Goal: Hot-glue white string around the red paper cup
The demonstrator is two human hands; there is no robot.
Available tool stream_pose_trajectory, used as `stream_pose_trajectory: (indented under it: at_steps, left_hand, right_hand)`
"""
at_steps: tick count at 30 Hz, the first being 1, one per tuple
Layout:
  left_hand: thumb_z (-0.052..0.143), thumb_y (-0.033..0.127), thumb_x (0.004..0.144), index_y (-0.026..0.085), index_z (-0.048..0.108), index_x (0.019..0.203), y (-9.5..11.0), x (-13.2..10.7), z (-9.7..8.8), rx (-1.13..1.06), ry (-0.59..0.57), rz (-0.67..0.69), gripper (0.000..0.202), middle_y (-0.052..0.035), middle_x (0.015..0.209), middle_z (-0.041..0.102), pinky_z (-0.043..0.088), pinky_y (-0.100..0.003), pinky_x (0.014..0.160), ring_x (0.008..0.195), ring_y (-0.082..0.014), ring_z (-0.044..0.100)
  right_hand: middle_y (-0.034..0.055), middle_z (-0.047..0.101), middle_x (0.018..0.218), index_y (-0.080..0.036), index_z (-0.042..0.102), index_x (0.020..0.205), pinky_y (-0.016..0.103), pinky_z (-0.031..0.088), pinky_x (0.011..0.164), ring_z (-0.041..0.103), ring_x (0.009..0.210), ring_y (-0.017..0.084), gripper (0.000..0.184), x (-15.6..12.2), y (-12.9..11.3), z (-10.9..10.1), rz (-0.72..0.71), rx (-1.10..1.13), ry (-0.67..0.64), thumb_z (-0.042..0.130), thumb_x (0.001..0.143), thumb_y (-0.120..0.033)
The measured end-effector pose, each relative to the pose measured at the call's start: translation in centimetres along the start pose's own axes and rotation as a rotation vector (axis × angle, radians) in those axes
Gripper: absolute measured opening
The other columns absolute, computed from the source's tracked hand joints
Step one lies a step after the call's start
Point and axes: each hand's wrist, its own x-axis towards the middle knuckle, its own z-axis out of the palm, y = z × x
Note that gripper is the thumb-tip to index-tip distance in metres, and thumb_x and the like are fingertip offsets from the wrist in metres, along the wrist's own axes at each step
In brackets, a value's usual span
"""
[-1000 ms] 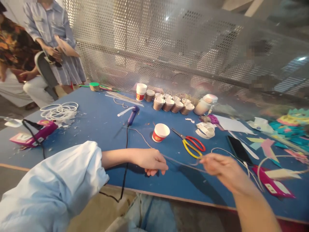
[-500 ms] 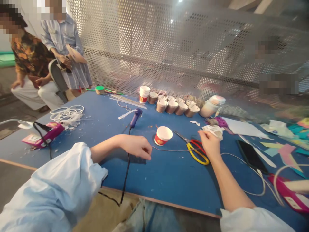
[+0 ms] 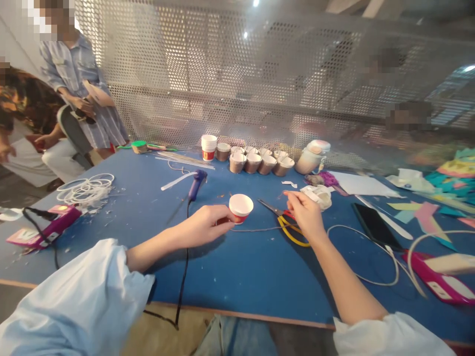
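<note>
A small red-and-white paper cup point(image 3: 241, 207) stands upright in front of me. My left hand point(image 3: 208, 225) is at its lower left side, fingers curled and thumb and fingertips against the cup; the fingertips are partly hidden. Further right, my right hand point(image 3: 305, 212) is raised over the table with thumb and forefinger pinched together. Something thin and faint shows at that pinch, too small to name. A thin brown cord point(image 3: 256, 230) runs across the table from near my left thumb to the scissors point(image 3: 284, 220), whose red and yellow handles lie partly behind my right hand.
A purple glue gun point(image 3: 196, 185) stands left of the cup, its black cable crossing the table edge. Brown-wrapped cups point(image 3: 252, 163) and stacked paper cups point(image 3: 209, 148) line the back. A phone point(image 3: 374, 225) and power strips point(image 3: 48, 227) lie at the sides. Two people are beyond the left end.
My left hand has moved to the cup's side and its fingers have reached forward. The pinched right hand has shifted slightly toward the cup. The view has turned a little right.
</note>
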Motion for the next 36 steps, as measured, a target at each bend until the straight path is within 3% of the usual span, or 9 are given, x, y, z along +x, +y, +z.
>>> stream_pose_trajectory:
  at_steps: [4, 9, 11, 14, 18, 21, 25, 32, 36]
  left_hand:
    - [0.051, 0.021, 0.088, 0.018, 0.064, 0.095, 1.6, 0.1, 1.6, -0.139, 0.266, 0.055, 0.015, -0.0063, 0.091, 0.065, 0.045, -0.025, 0.068, 0.077, -0.0144, 0.057]
    - [0.058, 0.021, 0.085, 0.021, 0.066, 0.097, 1.3, -0.4, 3.5, -0.357, 0.401, -0.008, 0.015, -0.0079, 0.1, 0.064, 0.047, -0.025, 0.066, 0.085, -0.0173, 0.058]
    - [0.059, 0.024, 0.085, 0.022, 0.066, 0.101, 1.2, -0.8, 4.1, -0.444, 0.39, -0.077, 0.018, -0.0084, 0.106, 0.063, 0.047, -0.024, 0.062, 0.082, -0.0166, 0.058]
    - [0.065, 0.029, 0.081, 0.021, 0.064, 0.107, 1.2, -1.1, 5.0, -0.562, 0.272, -0.219, 0.028, -0.0076, 0.101, 0.064, 0.044, -0.022, 0.055, 0.069, -0.0125, 0.055]
    - [0.071, 0.034, 0.074, 0.016, 0.06, 0.111, 1.1, -0.9, 6.0, -0.757, 0.063, -0.406, 0.042, -0.0079, 0.097, 0.066, 0.042, -0.021, 0.05, 0.057, -0.0073, 0.05]
    - [0.071, 0.036, 0.074, 0.014, 0.06, 0.109, 0.8, -0.6, 6.5, -0.824, 0.008, -0.485, 0.042, -0.005, 0.087, 0.064, 0.039, -0.019, 0.045, 0.053, -0.0061, 0.049]
    - [0.072, 0.036, 0.073, 0.014, 0.061, 0.099, 0.7, -0.3, 6.5, -0.825, 0.044, -0.489, 0.036, 0.0017, 0.071, 0.056, 0.037, -0.017, 0.043, 0.05, -0.0054, 0.048]
    - [0.067, 0.035, 0.074, 0.015, 0.057, 0.08, 0.8, 0.0, 6.3, -0.769, 0.055, -0.48, 0.024, 0.0053, 0.058, 0.051, 0.033, -0.017, 0.041, 0.045, -0.005, 0.044]
    - [0.058, 0.027, 0.075, 0.016, 0.051, 0.07, 0.9, -0.4, 5.8, -0.707, -0.008, -0.459, 0.014, 0.0066, 0.052, 0.048, 0.032, -0.017, 0.043, 0.044, -0.005, 0.042]
  right_hand:
    - [-0.0031, 0.05, 0.06, -0.015, 0.067, 0.093, 0.021, 0.031, 0.045, 0.04, 0.051, 0.008, 0.033, -1.9, -1.8, 1.3, 0.02, 0.246, -0.12, 0.062, 0.079, -0.045]
    - [-0.0041, 0.048, 0.054, -0.016, 0.069, 0.085, 0.021, 0.028, 0.043, 0.038, 0.048, 0.008, 0.022, -4.4, -4.0, 1.2, -0.007, 0.403, -0.341, 0.061, 0.083, -0.036]
    - [-0.0038, 0.048, 0.053, -0.016, 0.07, 0.085, 0.021, 0.028, 0.043, 0.04, 0.049, 0.008, 0.021, -5.2, -4.6, 0.9, -0.007, 0.41, -0.43, 0.06, 0.083, -0.035]
    - [-0.0035, 0.049, 0.053, -0.017, 0.071, 0.087, 0.021, 0.029, 0.043, 0.04, 0.048, 0.008, 0.022, -6.0, -5.2, 0.8, 0.005, 0.423, -0.516, 0.06, 0.084, -0.036]
    - [-0.0031, 0.051, 0.056, -0.016, 0.071, 0.087, 0.021, 0.03, 0.043, 0.041, 0.048, 0.007, 0.021, -6.2, -5.3, 1.1, 0.014, 0.453, -0.548, 0.06, 0.084, -0.034]
    - [-0.0032, 0.05, 0.056, -0.016, 0.071, 0.086, 0.021, 0.031, 0.044, 0.042, 0.049, 0.007, 0.02, -6.1, -5.2, 1.2, 0.019, 0.457, -0.545, 0.061, 0.084, -0.034]
    - [-0.0038, 0.05, 0.055, -0.016, 0.07, 0.084, 0.021, 0.031, 0.044, 0.041, 0.049, 0.007, 0.02, -6.1, -5.0, 1.4, 0.029, 0.438, -0.543, 0.062, 0.083, -0.035]
    - [-0.0036, 0.051, 0.056, -0.017, 0.07, 0.085, 0.022, 0.029, 0.044, 0.041, 0.049, 0.007, 0.019, -6.1, -5.0, 1.6, 0.019, 0.414, -0.575, 0.063, 0.084, -0.034]
    - [-0.0048, 0.046, 0.053, -0.017, 0.07, 0.081, 0.023, 0.026, 0.044, 0.037, 0.048, 0.007, 0.019, -5.6, -4.3, 1.7, 0.007, 0.407, -0.474, 0.062, 0.084, -0.034]
